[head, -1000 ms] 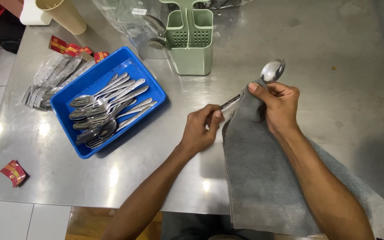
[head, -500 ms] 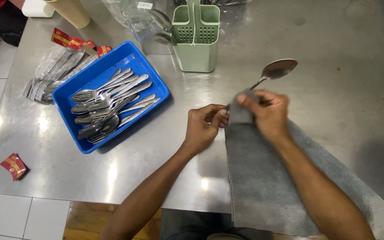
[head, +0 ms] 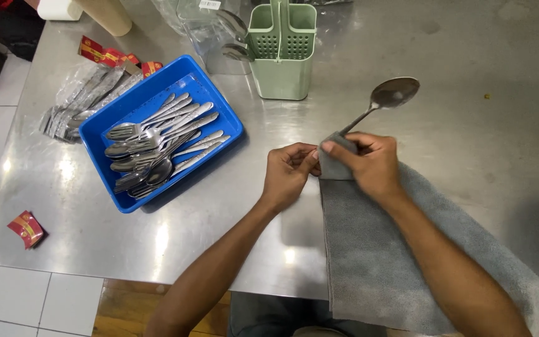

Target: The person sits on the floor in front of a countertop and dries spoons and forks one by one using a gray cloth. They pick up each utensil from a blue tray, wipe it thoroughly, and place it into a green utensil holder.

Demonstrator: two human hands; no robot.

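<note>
Right of centre: right hand (head: 369, 163) closed around a fold of grey cloth (head: 394, 249) wrapped about the handle of a spoon (head: 387, 98), fingers curled tight, thumb pressing on top. Bowl of the spoon now clear of the cloth, tilted toward the upper right of the frame, lying flatter than a second ago, when it stood nearly upright above the knuckles. More bare stem showing between cloth and bowl than before. Left hand (head: 288, 171) just beside the right, fingertips pinched narrow at the cloth's near corner, probably on the handle's tip; contact itself hidden.

Judging from that shift, wiping appears to have passed from bowl to handle, so this piece looks close to done.

Centre left: blue tray (head: 219, 103) heaped with spoons and forks. Top centre: pale green cutlery holder (head: 282, 75). Far left: clear plastic sleeves (head: 79, 100) on the steel table (head: 469, 56), red wrappers (head: 26, 228) nearby.
</note>
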